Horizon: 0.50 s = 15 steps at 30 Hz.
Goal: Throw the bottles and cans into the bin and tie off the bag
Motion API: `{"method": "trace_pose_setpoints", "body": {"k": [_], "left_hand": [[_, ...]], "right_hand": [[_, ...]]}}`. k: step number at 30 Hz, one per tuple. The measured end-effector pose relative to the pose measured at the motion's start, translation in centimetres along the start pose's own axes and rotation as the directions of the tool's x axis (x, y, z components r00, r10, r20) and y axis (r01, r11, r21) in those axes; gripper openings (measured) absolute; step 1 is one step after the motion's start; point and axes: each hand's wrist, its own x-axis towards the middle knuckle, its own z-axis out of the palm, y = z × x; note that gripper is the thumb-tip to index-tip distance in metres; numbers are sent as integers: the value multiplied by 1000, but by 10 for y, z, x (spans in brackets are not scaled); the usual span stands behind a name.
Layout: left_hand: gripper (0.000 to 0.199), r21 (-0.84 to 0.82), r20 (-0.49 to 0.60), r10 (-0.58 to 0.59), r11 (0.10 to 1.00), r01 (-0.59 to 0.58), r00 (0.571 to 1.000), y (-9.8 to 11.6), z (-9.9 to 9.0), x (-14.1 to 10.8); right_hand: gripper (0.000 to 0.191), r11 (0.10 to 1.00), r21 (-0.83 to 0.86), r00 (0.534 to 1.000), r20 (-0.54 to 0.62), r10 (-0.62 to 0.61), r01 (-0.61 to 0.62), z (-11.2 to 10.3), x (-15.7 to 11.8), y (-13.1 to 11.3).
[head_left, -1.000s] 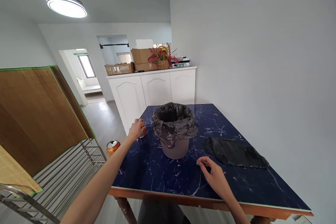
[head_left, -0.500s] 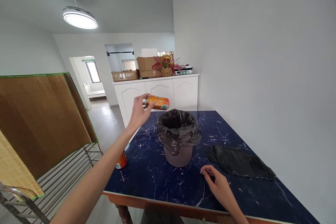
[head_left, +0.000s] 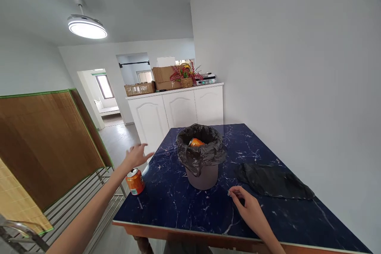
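Note:
My left hand (head_left: 137,156) is open, fingers spread and holding nothing, above and behind an orange soda can (head_left: 135,181) that stands upright at the table's left edge. A second orange can (head_left: 196,142) shows inside the trash bin (head_left: 203,178), just below the rim. A black trash bag (head_left: 205,154) lines the bin and hangs over its edge. My right hand (head_left: 247,208) rests on the table to the right of the bin, its thumb and fingers curled together at the tips. Whether anything small is pinched there I cannot make out.
A flattened black plastic bag (head_left: 276,182) lies on the dark blue marbled table (head_left: 178,206), against the wall side. Beyond it stands a white cabinet (head_left: 181,107) with cardboard boxes (head_left: 165,78) and a flower basket (head_left: 186,82). A metal rack (head_left: 74,202) is at the left.
My left hand let go of the orange can, which dropped from the air into the lined bin. That hand moved left and down toward the other can. My right hand stayed put.

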Motion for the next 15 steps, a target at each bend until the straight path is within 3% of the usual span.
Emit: {"method": "trace_pose_setpoints", "body": {"k": [2,4,6,8,11,15], "left_hand": [[66,35,83,-66,997,64,994,-26,9,-18],[55,27,137,-83,996,80,987,-43,19,-33],[40,-6,135,-79,997,80,988,-49,24,-41],[35,-55,65,-79,995,82,995,-44,21,-39],[46,-180,-131,-76,982,52,988,-17,2,-20],[50,-381,-341,-25,917,-114,940,55,-27,9]], "right_hand": [[37,1000,4,1000,-1,0,0,1,0,0],[36,1000,5,1000,-5,-8,8,1,0,0],[36,1000,1,1000,-9,-14,14,1,1,0],[36,1000,-2,1000,-12,-15,15,2,2,0],[36,1000,0,1000,-18,-17,17,2,1,0],[38,1000,-4,1000,-22,-15,15,2,0,0]]}}
